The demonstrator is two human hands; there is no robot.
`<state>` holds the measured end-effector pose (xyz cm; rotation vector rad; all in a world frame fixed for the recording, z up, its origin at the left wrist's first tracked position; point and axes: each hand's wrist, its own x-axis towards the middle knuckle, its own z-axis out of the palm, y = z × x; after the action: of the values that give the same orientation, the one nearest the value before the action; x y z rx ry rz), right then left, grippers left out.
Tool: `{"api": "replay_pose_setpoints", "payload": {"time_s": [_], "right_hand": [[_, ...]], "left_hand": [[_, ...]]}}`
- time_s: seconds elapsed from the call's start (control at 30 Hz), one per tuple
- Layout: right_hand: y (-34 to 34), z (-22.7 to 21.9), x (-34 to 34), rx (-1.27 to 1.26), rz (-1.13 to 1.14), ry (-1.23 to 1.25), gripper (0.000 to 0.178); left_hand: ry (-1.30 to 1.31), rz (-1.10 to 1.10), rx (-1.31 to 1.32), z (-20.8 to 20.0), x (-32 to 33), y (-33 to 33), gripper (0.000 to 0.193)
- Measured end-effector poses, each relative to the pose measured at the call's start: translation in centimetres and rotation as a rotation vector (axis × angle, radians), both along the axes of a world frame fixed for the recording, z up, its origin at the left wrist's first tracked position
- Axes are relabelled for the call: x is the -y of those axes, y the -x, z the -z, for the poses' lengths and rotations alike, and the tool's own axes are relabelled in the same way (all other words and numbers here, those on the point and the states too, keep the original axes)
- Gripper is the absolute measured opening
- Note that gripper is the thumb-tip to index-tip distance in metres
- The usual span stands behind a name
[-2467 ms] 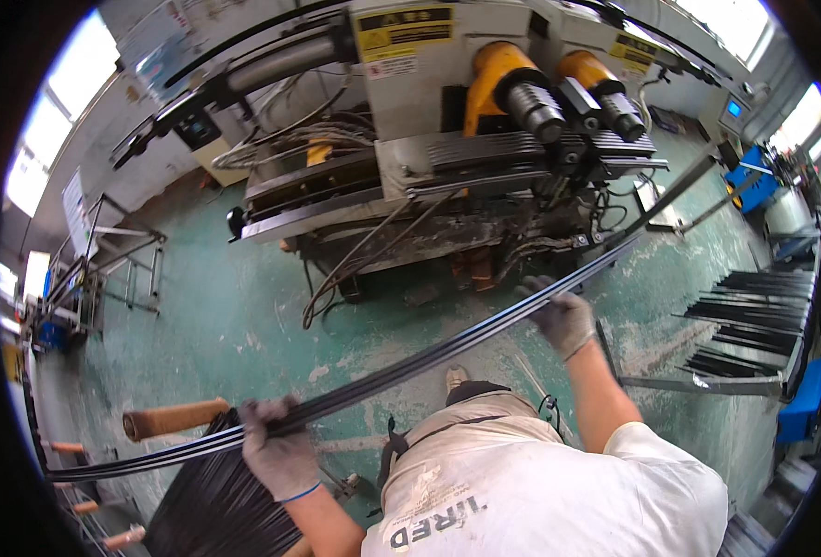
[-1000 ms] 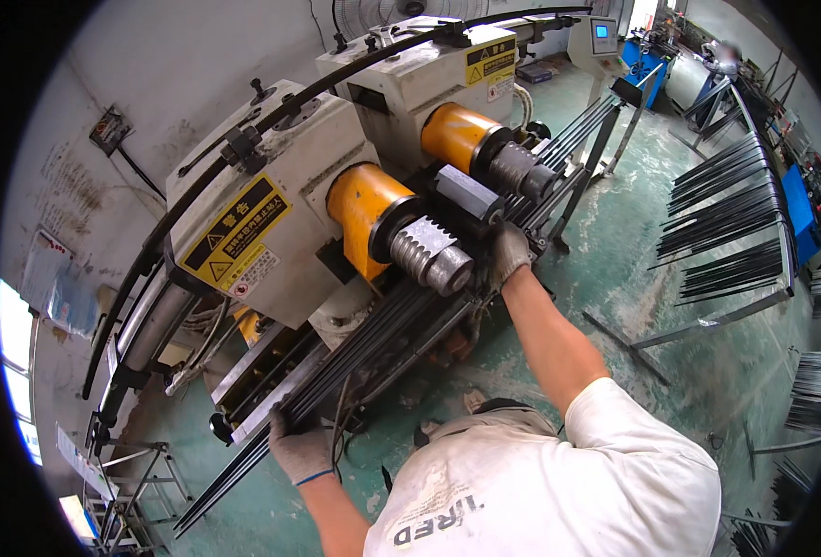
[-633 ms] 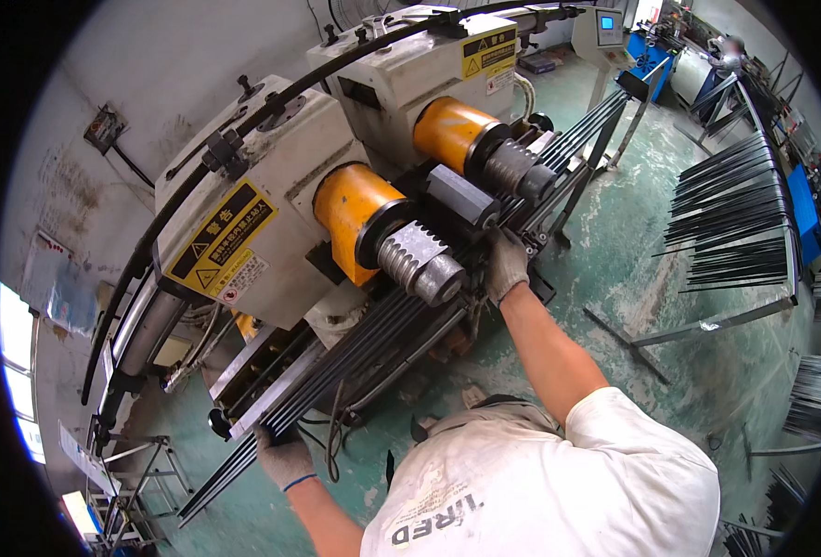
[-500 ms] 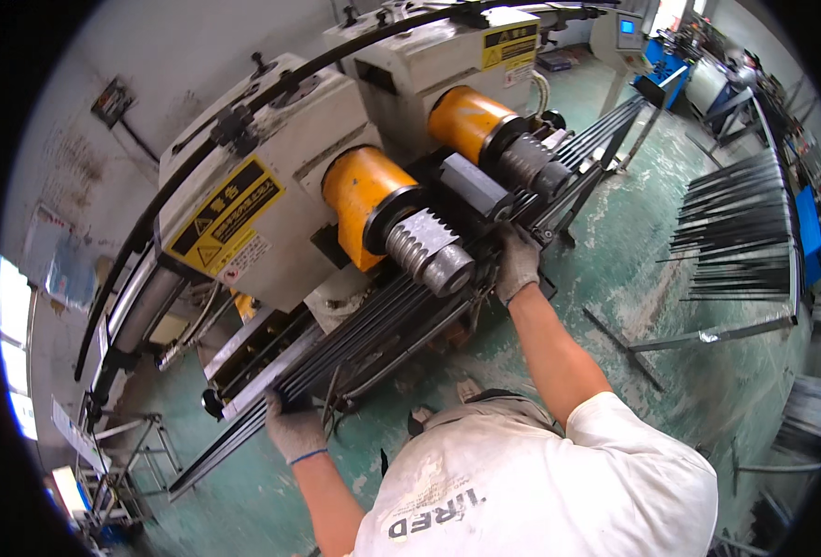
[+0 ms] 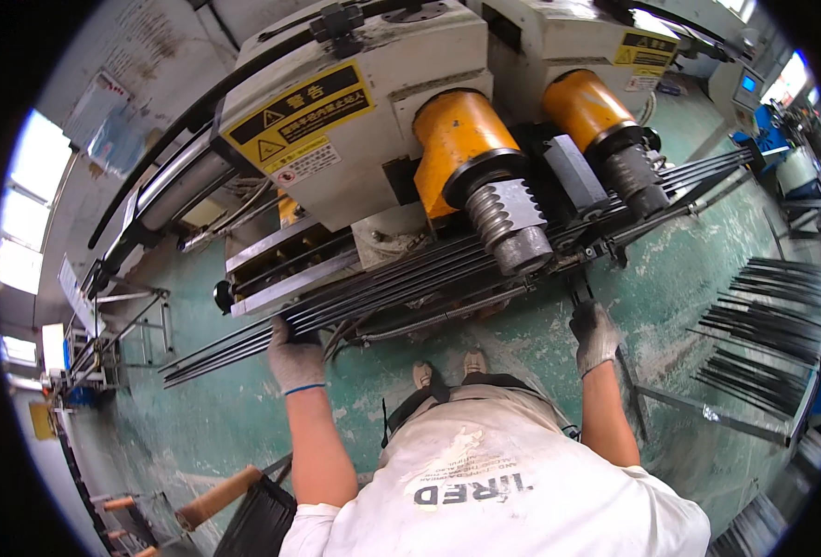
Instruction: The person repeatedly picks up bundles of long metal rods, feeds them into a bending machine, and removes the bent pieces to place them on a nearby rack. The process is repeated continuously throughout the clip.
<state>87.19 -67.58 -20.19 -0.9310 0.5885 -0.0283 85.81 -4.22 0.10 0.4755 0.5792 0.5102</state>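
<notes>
My left hand (image 5: 296, 360), in a grey glove with dark fingertips, is closed around the near-left part of several long, thin black metal bars (image 5: 229, 353). The bars run side by side across the front of a machine (image 5: 401, 121), under its two orange cylinders (image 5: 466, 148) with ribbed steel rods. My right hand (image 5: 597, 336), gloved too, is closed below the right part of the bars and apart from them. A narrow dark piece (image 5: 580, 286) rises from its fingers toward the machine's front; what the fingers hold is unclear.
On the right, a metal rack (image 5: 707, 413) bears many black bars. A curved hose (image 5: 429, 323) hangs under the machine's front. Green worn floor (image 5: 215, 427) lies around my feet. A brown roll (image 5: 220, 497) stands at the lower left.
My right hand has left the bars at the machine's front and come back toward me, lower right. My left hand stays on the bars. The view has shifted and turned.
</notes>
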Motion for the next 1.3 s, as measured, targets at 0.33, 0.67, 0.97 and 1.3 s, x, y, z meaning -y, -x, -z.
{"api": "replay_pose_setpoints", "payload": {"time_s": [0.33,0.67,0.97,1.3], "right_hand": [[0.6,-6.7,-8.5,-0.125,-0.162,0.282,0.035],[9.7,1.6,-8.6,-0.400,-0.190,0.331,0.024],[15.9,3.0,-20.2,-0.511,-0.209,0.374,0.023],[16.7,0.7,-22.7,-0.470,-0.387,0.538,0.043]], "left_hand": [[0.111,0.165,0.034,-3.3,3.7,0.1,0.036],[0.049,-0.210,0.062,-2.3,-20.3,7.4,0.026],[-0.137,-0.247,0.048,-1.2,-40.7,16.5,0.024],[-0.332,0.148,-0.018,-2.0,-40.9,19.0,0.049]]}}
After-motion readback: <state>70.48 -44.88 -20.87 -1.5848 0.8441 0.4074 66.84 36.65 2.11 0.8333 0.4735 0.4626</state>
